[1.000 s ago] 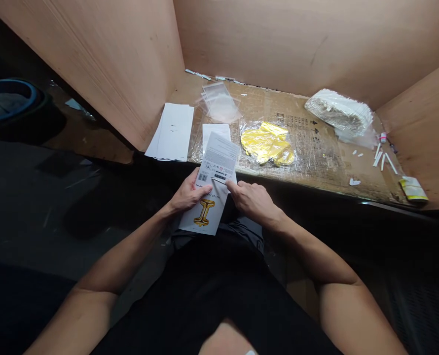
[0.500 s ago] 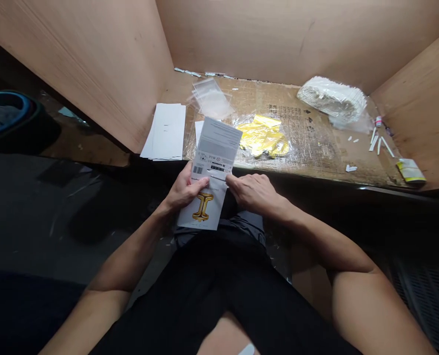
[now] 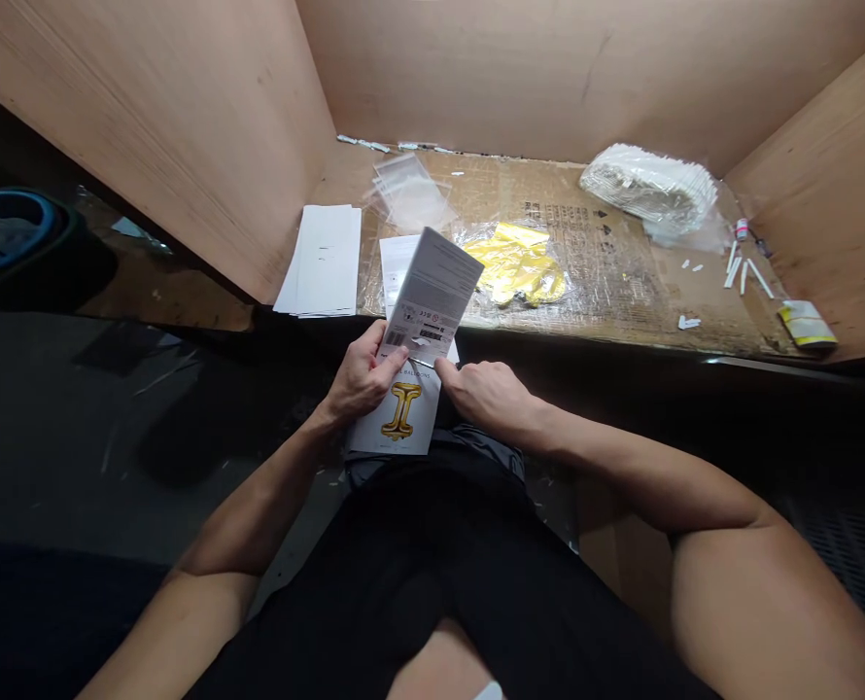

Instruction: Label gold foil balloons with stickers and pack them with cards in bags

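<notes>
White folded paper card with a gold letter (image 3: 432, 292) sits in the left hand (image 3: 360, 381), grip closed on its crease. The right hand (image 3: 487, 397) pinches that crease too.

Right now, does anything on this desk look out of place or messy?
Only minor clutter. The white sticks lie scattered at odd angles by the right wall. The stack of white sheets at the left is slightly fanned. The folded card, held by the left hand and right hand, looks intact.

Light: bright on the far wooden booth (image 3: 549, 68), from overhead
Shadow: near floor and lap dim
Glare: plastic wrap (image 3: 607, 282) glints
Edges: bowed, wide-angle distortion
</notes>
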`<action>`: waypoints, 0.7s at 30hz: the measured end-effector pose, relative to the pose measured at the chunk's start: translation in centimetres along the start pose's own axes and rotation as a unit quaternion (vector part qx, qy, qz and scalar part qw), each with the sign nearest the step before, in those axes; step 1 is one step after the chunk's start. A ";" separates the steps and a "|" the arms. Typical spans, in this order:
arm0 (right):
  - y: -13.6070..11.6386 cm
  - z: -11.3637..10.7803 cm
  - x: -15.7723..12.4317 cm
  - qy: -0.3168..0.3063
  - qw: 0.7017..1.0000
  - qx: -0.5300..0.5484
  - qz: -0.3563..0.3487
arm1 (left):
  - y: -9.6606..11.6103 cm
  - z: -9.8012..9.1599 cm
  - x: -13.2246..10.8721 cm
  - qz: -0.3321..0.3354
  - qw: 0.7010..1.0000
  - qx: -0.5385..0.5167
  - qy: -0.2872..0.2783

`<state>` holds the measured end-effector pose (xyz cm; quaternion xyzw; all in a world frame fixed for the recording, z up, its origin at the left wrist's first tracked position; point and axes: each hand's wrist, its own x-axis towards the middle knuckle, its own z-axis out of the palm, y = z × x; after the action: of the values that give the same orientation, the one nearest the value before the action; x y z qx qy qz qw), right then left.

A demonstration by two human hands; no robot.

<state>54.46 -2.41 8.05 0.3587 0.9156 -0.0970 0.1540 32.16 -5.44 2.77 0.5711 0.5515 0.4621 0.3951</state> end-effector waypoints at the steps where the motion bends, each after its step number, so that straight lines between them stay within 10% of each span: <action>1: -0.2 0.1 -0.2 -0.004 1.000 0.000 0.006 | 0.3 0.3 -0.2 0.005 1.000 0.020 -0.014; 5: -0.2 0.1 -0.9 -0.024 1.000 0.007 -0.004 | 0.8 1.5 -0.2 0.043 0.990 0.098 -0.089; 21: 0.8 -0.9 -1.8 0.020 0.997 0.005 0.076 | 1.3 1.5 -0.5 -0.012 0.996 -0.071 -0.045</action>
<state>56.08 -2.68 9.44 0.4298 0.8881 -0.0826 0.1404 33.93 -5.98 3.57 0.5555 0.5053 0.4692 0.4647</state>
